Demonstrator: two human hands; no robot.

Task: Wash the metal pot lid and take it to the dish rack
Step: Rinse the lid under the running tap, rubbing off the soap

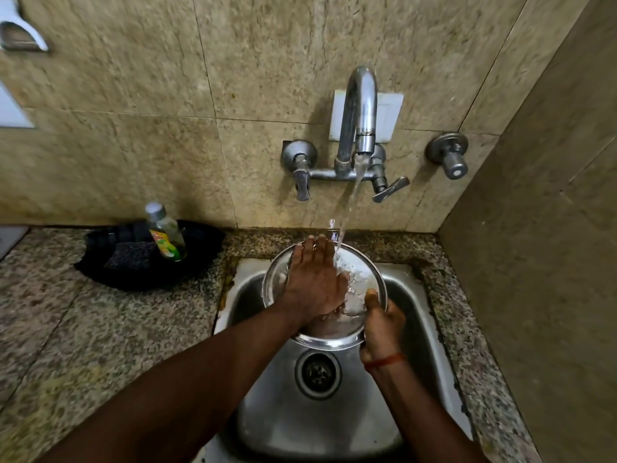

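Head view: pot lid (334, 332) over steel sink (283, 416) set in granite counter (100, 329).

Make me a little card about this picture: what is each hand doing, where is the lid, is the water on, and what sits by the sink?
lid: metal pot lid, held above the sink
water: on, falling from the tap onto the lid
left hand: lies flat on the lid, fingers straight
right hand: grips the lid's rim, thumb on top
beside the sink: black tray on the counter, holding a bottle and a scrub pad
dish rack: not in view
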